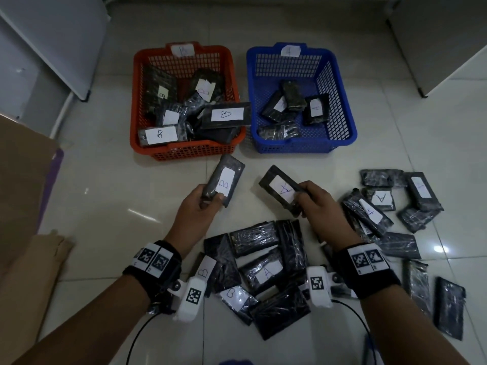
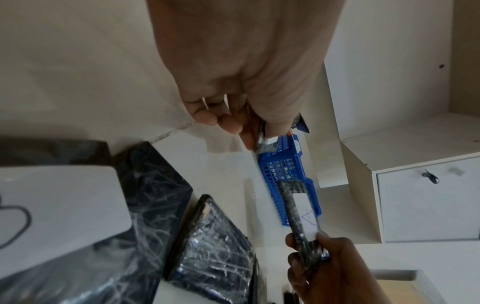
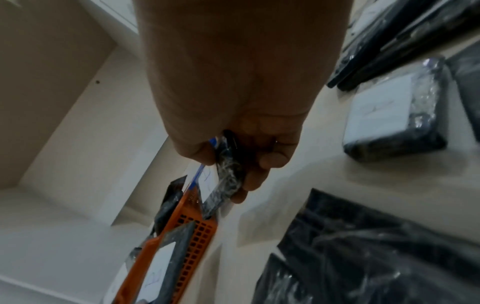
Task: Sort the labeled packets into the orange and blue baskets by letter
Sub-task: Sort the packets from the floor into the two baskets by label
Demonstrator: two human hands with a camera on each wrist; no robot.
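We hold one dark, plastic-wrapped rectangular packet in each of our hands above the tiled floor, just near of the two baskets. Our left hand curls round the near end of the packet with the white "B" label; our right hand pinches the near end of the packet with the white "A" label.

To do this step well, we judge it best to carry each packet straight ahead, since each already sits before its own bin: the B one over the near rim of the orange plastic mesh basket on the left, the A one over the blue plastic mesh basket on the right. We should let go only once past the rim, and low, because the orange basket is heaped and one packet there already overhangs its right wall.

Counting: two baskets, two packets in hand. The orange one shows about six or seven packets, the blue one about five. Roughly twenty packets lie on the floor, in a near pile and a group to the right; overlaps keep us from an exact count.
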